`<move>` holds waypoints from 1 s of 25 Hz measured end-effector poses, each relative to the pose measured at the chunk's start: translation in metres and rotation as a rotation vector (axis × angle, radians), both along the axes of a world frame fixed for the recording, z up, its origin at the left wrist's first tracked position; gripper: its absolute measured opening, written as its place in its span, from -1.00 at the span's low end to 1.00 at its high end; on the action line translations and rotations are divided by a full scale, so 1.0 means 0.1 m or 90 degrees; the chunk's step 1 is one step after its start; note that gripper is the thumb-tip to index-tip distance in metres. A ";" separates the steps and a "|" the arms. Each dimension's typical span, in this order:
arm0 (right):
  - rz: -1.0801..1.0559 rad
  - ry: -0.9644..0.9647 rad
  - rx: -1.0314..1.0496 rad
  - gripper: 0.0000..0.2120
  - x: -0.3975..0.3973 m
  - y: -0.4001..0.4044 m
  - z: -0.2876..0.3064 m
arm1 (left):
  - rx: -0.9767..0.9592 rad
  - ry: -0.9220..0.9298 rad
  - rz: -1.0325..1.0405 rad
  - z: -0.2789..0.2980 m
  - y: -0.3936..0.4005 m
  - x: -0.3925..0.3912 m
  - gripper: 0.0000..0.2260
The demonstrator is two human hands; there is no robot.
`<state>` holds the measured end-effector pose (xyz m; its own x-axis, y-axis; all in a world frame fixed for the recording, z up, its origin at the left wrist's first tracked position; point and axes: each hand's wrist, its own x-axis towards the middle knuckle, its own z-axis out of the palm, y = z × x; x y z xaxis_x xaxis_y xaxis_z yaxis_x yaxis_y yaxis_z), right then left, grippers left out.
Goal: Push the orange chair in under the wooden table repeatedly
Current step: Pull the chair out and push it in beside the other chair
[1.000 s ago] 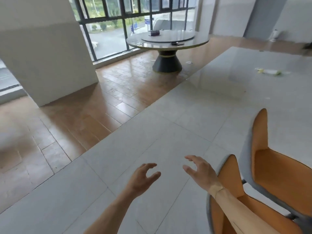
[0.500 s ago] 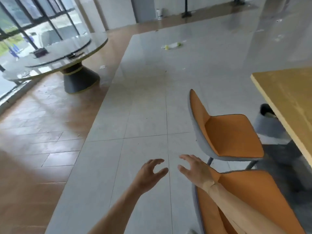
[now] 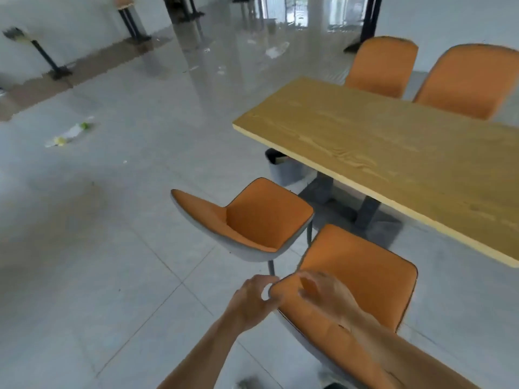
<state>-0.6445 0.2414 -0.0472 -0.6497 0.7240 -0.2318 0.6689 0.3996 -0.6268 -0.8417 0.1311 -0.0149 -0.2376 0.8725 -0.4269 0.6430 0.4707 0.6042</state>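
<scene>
Head cam: both your hands, left [image 3: 252,300] & right [image 3: 323,293], curl round the near orange chair [image 3: 362,273] backrest's top edge; wooden table [image 3: 393,153] lies ahead-right, so push fwd-right, seat first.

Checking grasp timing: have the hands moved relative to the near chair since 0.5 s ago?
Yes. Both hands have closed in onto the near orange chair: left hand and right hand now at its backrest top edge.

Head view looks steeply down, near the hands [image 3: 292,300].
</scene>
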 end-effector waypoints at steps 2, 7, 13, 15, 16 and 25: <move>-0.106 -0.010 0.014 -0.58 0.06 -0.23 -0.04 | -0.022 -0.011 -0.102 -0.08 0.06 -0.15 -0.37; -0.314 -0.069 0.035 -0.61 0.34 -1.06 -0.09 | -0.047 0.012 -0.330 -0.26 0.07 -0.33 -0.41; -0.455 -0.158 0.147 -0.56 0.60 -1.89 -0.18 | 0.028 0.143 -0.459 -0.44 0.14 -0.14 -0.40; -0.463 -0.166 0.155 -0.55 0.62 -1.87 -0.17 | 0.025 0.156 -0.478 -0.50 0.14 -0.03 -0.36; -0.463 -0.171 0.163 -0.54 0.64 -1.84 -0.18 | 0.008 0.156 -0.484 -0.53 0.14 0.04 -0.35; -0.409 -0.282 0.132 -0.26 0.71 -1.58 -0.40 | 0.117 0.283 -0.466 -0.71 0.03 0.41 -0.20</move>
<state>-0.5738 0.0832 -0.0868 0.0280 0.9813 -0.1905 0.9764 -0.0677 -0.2053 -0.8003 0.1342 -0.0860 0.2975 0.9170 -0.2658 0.9396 -0.2320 0.2516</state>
